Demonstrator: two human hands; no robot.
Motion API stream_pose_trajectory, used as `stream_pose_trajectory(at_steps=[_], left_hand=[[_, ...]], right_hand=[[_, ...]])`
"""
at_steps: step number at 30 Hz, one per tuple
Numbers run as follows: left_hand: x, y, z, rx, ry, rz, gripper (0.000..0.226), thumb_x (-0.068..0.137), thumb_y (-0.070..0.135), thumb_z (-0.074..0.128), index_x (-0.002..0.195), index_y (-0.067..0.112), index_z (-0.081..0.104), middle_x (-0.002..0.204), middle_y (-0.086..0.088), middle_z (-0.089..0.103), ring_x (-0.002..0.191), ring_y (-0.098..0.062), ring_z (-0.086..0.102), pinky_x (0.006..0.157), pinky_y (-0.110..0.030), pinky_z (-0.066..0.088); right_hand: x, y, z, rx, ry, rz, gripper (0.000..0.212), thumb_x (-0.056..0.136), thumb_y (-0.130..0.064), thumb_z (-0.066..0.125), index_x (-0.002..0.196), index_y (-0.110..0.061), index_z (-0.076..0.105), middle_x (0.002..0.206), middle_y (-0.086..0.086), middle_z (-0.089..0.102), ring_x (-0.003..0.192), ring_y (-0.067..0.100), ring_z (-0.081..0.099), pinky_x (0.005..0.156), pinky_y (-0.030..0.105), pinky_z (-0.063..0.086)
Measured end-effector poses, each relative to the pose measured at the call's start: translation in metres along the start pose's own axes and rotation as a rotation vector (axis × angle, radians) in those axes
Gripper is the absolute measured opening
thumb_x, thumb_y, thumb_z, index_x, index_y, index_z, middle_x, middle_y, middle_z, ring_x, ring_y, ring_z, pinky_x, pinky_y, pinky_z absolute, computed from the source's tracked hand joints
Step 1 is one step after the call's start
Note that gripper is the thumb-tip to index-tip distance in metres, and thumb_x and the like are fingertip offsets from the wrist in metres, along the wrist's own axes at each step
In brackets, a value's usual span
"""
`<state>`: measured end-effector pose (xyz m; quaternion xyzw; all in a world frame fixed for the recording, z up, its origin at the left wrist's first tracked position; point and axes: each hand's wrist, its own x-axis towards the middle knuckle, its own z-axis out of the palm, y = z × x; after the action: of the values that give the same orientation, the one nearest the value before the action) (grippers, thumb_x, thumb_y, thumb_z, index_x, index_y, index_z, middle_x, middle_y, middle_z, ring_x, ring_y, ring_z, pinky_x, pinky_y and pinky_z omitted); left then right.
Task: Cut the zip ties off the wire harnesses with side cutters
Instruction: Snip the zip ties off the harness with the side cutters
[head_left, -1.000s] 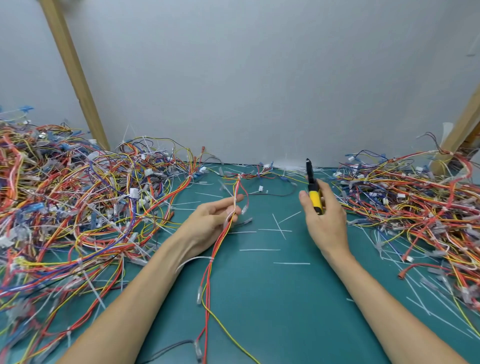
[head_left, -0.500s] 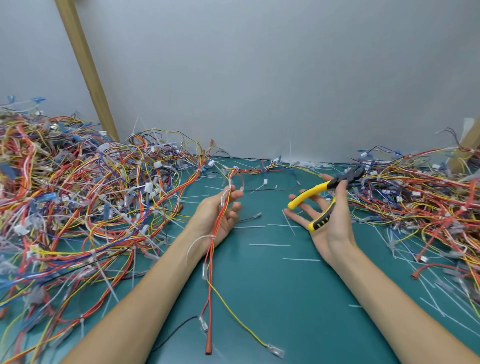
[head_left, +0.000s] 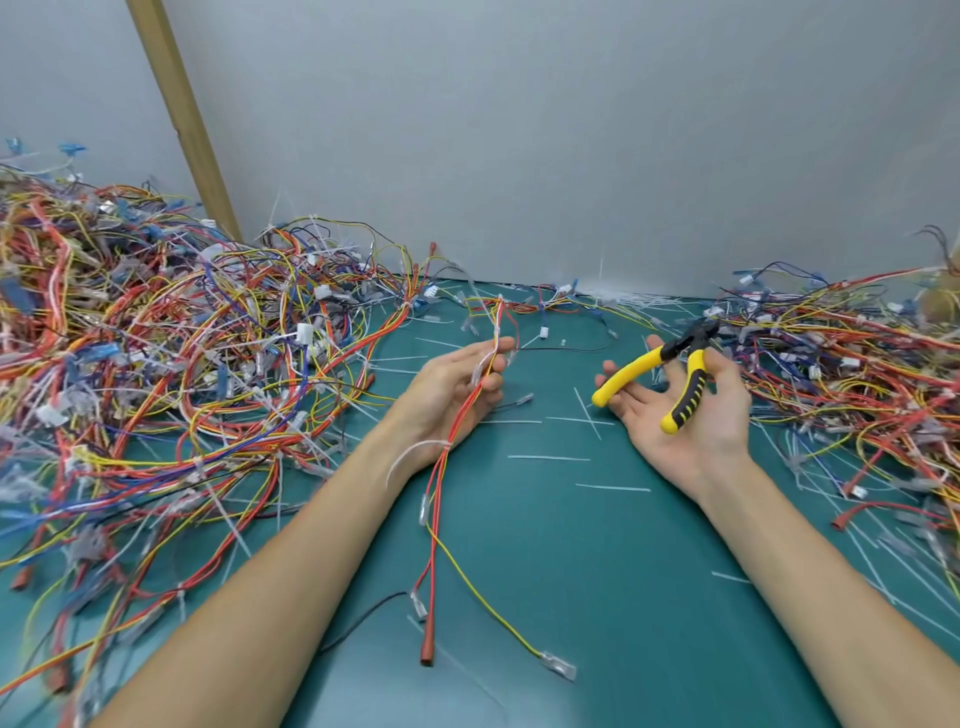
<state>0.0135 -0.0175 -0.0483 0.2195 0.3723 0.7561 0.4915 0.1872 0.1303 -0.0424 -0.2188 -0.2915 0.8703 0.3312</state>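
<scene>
My left hand (head_left: 452, 389) lies palm up above the green mat and pinches a thin harness of red, orange and yellow wires (head_left: 441, 483) between thumb and fingers. A white zip tie (head_left: 415, 452) circles the harness near my wrist, its tail sticking left. The wire ends trail down the mat toward me. My right hand (head_left: 685, 410), palm up, holds yellow-and-black side cutters (head_left: 670, 364). Their handles are spread apart, one under my thumb, the other across my fingers. The black jaws point up and right, away from the harness.
A big tangle of coloured harnesses (head_left: 156, 374) covers the left of the green mat (head_left: 571, 571). Another pile (head_left: 852, 374) fills the right. Cut white tie pieces (head_left: 550, 457) lie scattered between my hands. A grey wall stands behind, with a slanted wooden post (head_left: 182, 114).
The cutters turned in my right hand from upright with handles together to lying across my palm with handles spread. My left hand's grip on the harness stayed much the same.
</scene>
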Motion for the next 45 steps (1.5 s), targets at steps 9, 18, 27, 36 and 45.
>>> stream_pose_trajectory(at_steps=[9,18,27,36,45], left_hand=[[0.008,-0.005,-0.005,0.041,-0.023,-0.007,0.035,0.093,0.001,0.036,0.122,0.002,0.056,0.068,0.006,0.052,0.048,-0.002,0.04,0.048,-0.014,0.032],[0.006,-0.007,0.001,0.195,0.022,0.0,0.031,0.095,0.006,0.041,0.121,0.003,0.058,0.071,0.006,0.055,0.05,-0.002,0.038,0.052,-0.015,0.03],[-0.002,-0.006,0.003,0.202,-0.011,0.003,0.036,0.098,0.003,0.044,0.132,0.003,0.056,0.093,0.0,0.063,0.081,-0.014,0.069,0.073,-0.021,0.055],[-0.003,-0.011,0.008,0.433,0.103,0.142,0.023,0.1,0.006,0.046,0.117,0.005,0.061,0.081,-0.005,0.07,0.044,-0.007,0.043,0.045,-0.014,0.036],[-0.005,-0.022,0.013,0.665,0.26,0.348,0.022,0.101,0.006,0.046,0.108,0.013,0.065,0.057,0.004,0.056,0.043,-0.007,0.039,0.046,-0.014,0.034]], right_hand=[[0.001,0.0,-0.002,-0.154,-0.021,0.038,0.063,0.101,-0.054,0.028,0.101,-0.001,0.063,0.066,0.009,0.055,0.056,0.018,0.051,0.06,0.028,0.043],[-0.006,-0.004,0.002,-0.154,-0.153,0.026,0.028,0.074,-0.038,0.054,0.081,-0.013,0.044,0.065,0.007,0.034,0.058,0.021,0.032,0.06,0.033,0.035],[-0.007,0.006,0.007,-0.441,-0.139,-0.071,0.03,0.068,-0.017,0.058,0.096,-0.024,0.047,0.065,-0.001,0.027,0.056,0.014,0.025,0.045,0.022,0.025],[-0.014,0.032,0.005,-1.648,0.148,-0.619,0.042,0.063,-0.043,0.065,0.1,-0.037,0.049,0.075,-0.009,0.061,0.083,0.019,0.062,0.065,0.029,0.042],[-0.024,0.039,0.007,-2.012,0.021,-0.756,0.047,0.06,-0.056,0.051,0.097,-0.035,0.031,0.079,-0.012,0.045,0.077,0.029,0.055,0.059,0.032,0.032]])
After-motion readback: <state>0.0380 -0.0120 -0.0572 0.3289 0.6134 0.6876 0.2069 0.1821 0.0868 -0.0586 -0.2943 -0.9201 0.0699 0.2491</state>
